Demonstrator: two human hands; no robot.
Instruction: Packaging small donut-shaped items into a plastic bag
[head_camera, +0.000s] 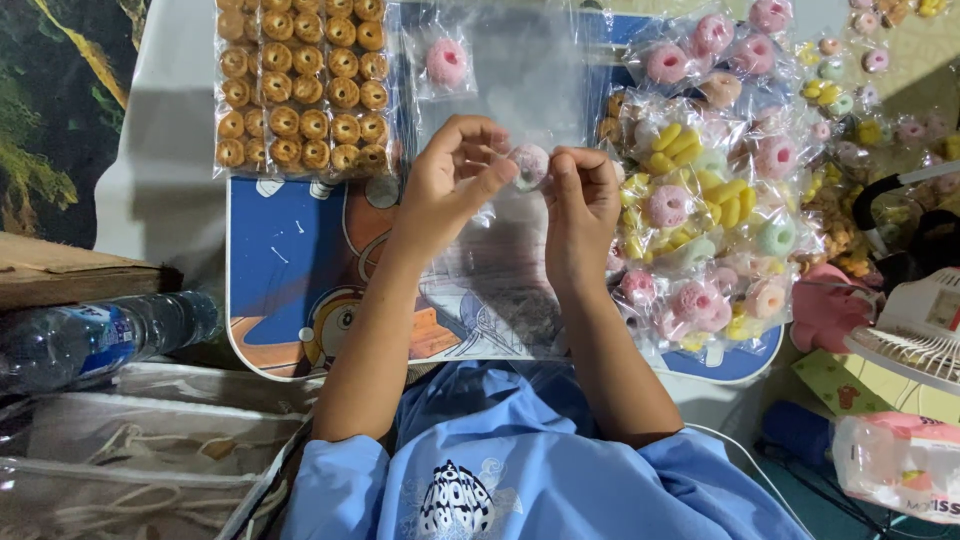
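— Where is the ring candy (529, 165)?
— Mid-table, pinched between both hands: left hand (452, 172) on its left edge, right hand (580, 195) on its right, inside a clear bag (520, 90) stretching away.

Both hands, left (452, 175) and right (580, 200), pinch a pale ring sweet (529, 165) in a clear bag (510, 250)

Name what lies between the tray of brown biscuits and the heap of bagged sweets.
In the head view, one small bag with a pink sweet lies between the biscuits and the heap.
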